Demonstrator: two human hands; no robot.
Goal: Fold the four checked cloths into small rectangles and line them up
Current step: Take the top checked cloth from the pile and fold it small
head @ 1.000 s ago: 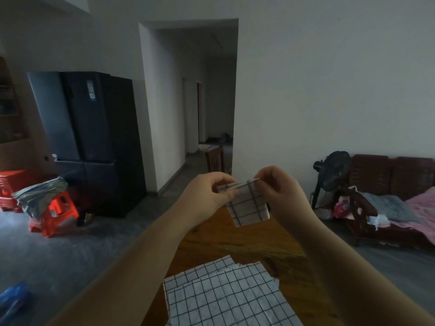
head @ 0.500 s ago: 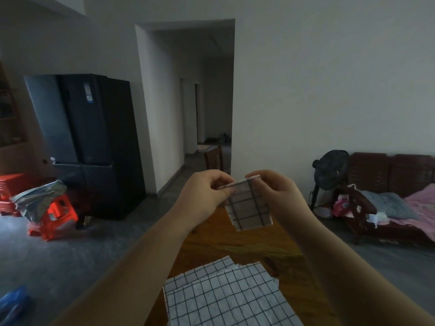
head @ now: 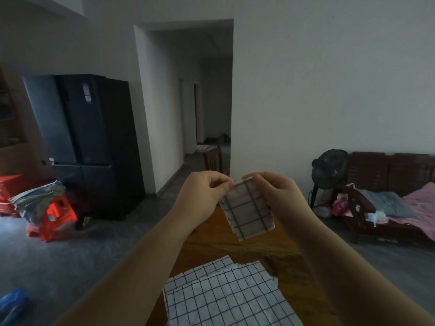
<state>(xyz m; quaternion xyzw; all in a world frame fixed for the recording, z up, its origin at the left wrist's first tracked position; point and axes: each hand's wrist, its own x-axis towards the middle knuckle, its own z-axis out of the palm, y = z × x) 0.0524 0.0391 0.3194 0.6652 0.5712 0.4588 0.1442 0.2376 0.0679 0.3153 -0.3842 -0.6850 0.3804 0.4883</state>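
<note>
Head-camera spotter: You hold the small folded white cloth with dark checks (head: 249, 212) up in the air at the middle of the view, above the far part of the brown wooden worktop (head: 235, 245). It touches nothing but your hands.

Checker: And your grip? Your left hand (head: 202, 194) has its fingers (head: 223, 184) curled and pinching the cloth's top left corner. Your right hand (head: 277, 196) pinches the top edge from the other side, its fingers (head: 255, 182) bent over it. Both are grasping the cloth; neither is released.

Spotter: That hold makes sense to me. Taken by its top edge, the cloth hangs by its own weight, so you can likely see whether the layers sit square before you set it down.

Checker: Its long axis runs from about 11 o'clock at the pinched edge to 5 o'clock at the free bottom edge, so it tilts slightly. The broad checked face looks at you, and layered edges show along the left side.

Spotter: At 6 o'clock, near you, the pile of flat white checked cloths (head: 226, 292) lies spread on the worktop, corners fanned apart. You can't count them from here. They are well apart from the cloth in your hands, and I judge they wait there within easy reach.
</note>
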